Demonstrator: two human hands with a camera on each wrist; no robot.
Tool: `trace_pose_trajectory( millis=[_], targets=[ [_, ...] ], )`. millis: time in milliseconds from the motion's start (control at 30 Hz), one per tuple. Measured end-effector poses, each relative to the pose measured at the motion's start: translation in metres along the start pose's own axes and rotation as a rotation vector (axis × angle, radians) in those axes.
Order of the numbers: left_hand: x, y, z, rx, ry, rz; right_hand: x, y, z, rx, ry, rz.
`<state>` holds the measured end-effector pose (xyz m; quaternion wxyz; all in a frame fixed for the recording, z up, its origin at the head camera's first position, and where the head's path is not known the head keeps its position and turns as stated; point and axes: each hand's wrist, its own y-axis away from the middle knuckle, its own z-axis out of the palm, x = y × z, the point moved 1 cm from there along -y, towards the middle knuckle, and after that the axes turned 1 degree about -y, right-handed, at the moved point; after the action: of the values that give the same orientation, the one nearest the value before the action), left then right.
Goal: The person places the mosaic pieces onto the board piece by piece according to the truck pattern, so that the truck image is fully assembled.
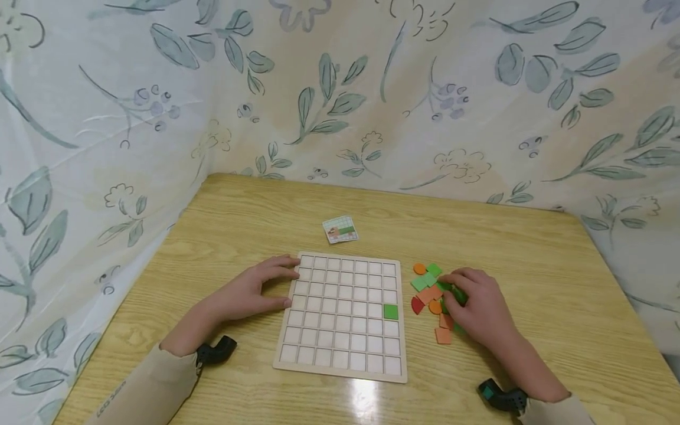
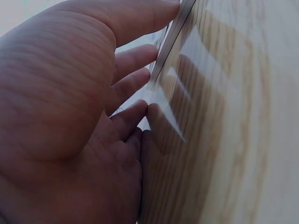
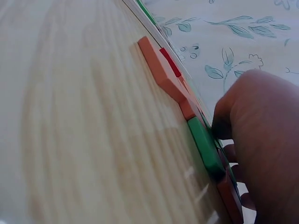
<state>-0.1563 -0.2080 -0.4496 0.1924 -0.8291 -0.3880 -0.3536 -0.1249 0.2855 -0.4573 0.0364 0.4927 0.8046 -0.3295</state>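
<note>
A pale wooden grid board (image 1: 340,376) lies on the table, with one green square tile (image 1: 391,311) in a cell of its rightmost column. My left hand (image 1: 260,283) rests at the board's left edge, fingers spread, thumb and fingertips on the frame. To the board's right, my right hand (image 1: 480,304) reaches into a pile of small flat pieces. Its thumb and bent fingers are around dark green pieces, partly hidden by the hand; I cannot tell whether one is pinched. In the right wrist view, a green piece (image 3: 205,149) lies just beside the thumb.
Around the right hand lie orange circles (image 1: 419,268), a red quarter-round piece (image 1: 417,305), light green squares (image 1: 419,283) and orange squares (image 1: 443,336). A small picture card (image 1: 340,229) sits beyond the board. Flowered cloth (image 1: 340,118) hangs behind the table (image 1: 239,206).
</note>
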Motion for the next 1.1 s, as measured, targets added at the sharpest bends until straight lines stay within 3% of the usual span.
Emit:
trace_pose_trajectory(
  millis=[533, 1100],
  targets=[
    [0.0015, 0.0002, 0.0002, -0.010, 0.005, -0.019, 0.0028, 0.0000, -0.0004, -0.029, -0.001, 0.150],
    [0.0021, -0.0004, 0.0006, -0.002, 0.002, -0.024, 0.0090, 0.0014, 0.0007, -0.016, -0.035, 0.180]
  ],
)
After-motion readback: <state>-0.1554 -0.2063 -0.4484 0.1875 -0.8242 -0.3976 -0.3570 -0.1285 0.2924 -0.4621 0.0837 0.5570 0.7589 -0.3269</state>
